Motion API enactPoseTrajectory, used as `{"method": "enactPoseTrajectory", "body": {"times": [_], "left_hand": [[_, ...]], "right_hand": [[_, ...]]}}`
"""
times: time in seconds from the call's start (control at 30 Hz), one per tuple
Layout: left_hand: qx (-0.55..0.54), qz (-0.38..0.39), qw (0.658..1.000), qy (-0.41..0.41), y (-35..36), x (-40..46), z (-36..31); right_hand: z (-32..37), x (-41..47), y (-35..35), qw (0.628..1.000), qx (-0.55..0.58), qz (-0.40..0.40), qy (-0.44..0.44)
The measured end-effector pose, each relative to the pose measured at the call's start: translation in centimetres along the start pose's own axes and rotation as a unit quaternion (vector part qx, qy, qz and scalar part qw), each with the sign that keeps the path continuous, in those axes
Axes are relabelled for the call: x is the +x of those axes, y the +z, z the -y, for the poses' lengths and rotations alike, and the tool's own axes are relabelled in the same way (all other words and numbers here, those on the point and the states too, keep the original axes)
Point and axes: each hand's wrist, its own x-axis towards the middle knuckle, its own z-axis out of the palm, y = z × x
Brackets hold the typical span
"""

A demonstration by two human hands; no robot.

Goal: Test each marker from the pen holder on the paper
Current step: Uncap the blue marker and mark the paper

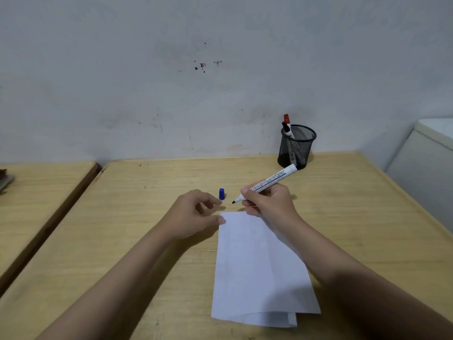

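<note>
A white folded sheet of paper [255, 266] lies on the wooden desk [343, 217]. My right hand [269, 201] holds an uncapped white board marker [269, 181], its dark tip pointing left just beyond the paper's far edge. The marker's blue cap [221, 194] stands upright on the desk between my hands. My left hand [193, 212] hovers with loosely curled fingers right beside the cap, holding nothing, its thumb near the paper's top left corner. A black mesh pen holder [295, 148] at the back holds a red-capped marker [286, 119] and a black-capped marker [285, 127].
A grey stained wall rises right behind the desk. A second wooden desk [44, 190] stands to the left across a narrow gap. A white cabinet [426, 163] stands at the right edge.
</note>
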Motion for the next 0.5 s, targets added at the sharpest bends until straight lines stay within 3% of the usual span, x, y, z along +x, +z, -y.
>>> {"method": "enactPoseTrajectory", "body": {"times": [0.1,0.33,0.5], "left_hand": [[0.054,0.036,0.998,0.015,0.2,-0.5,0.7],[0.095,0.033,0.995,0.027,0.1,-0.4,0.9],[0.078,0.037,0.996,0.018,0.1,0.1,1.4]], "right_hand": [[-0.9,-0.3,0.8,1.0,0.008,0.002,0.002],[-2.4,-0.9,1.3,0.999,-0.019,0.019,-0.028],[-2.8,-0.5,1.0,0.999,-0.042,0.011,-0.026]]}}
